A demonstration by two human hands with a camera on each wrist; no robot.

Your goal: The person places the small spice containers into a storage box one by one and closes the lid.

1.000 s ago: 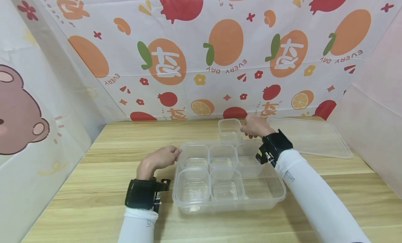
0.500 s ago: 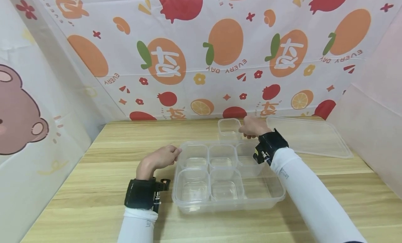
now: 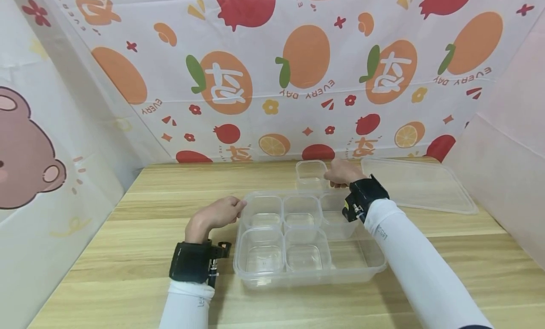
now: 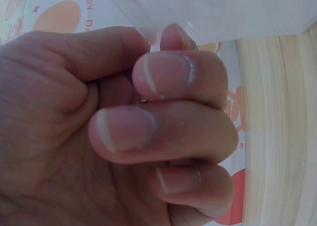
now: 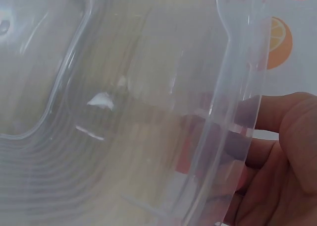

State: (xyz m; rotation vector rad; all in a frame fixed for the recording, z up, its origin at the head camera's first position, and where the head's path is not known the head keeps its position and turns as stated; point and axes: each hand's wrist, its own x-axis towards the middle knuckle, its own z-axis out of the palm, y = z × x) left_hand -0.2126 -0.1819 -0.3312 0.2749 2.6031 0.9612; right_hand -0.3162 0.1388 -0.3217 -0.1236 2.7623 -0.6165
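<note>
My left hand (image 3: pixel 219 213) pinches the left rear corner of a large clear plastic box (image 3: pixel 294 278) between thumb and index finger. In the left wrist view the other fingers (image 4: pixel 171 132) of that hand are curled toward the palm. Several small square clear tubs (image 3: pixel 264 255) sit inside the box. Behind the box a separate small clear tub (image 3: pixel 312 182) stands upright on the table, and my right hand (image 3: pixel 344 172) pinches its right side. The right wrist view shows the right hand (image 5: pixel 292 146) beyond the box's clear wall, its fingertips blurred through the plastic.
A flat clear lid (image 3: pixel 421 185) lies at the table's back right. The wooden table (image 3: pixel 127 253) ends at a fruit-print cloth (image 3: pixel 268 73) behind, with more cloth hanging at both sides. The front right part of the box shows its bare floor.
My right wrist and forearm have shifted slightly left, the hand staying at the small tub. The left hand, the box and the tubs keep their places.
</note>
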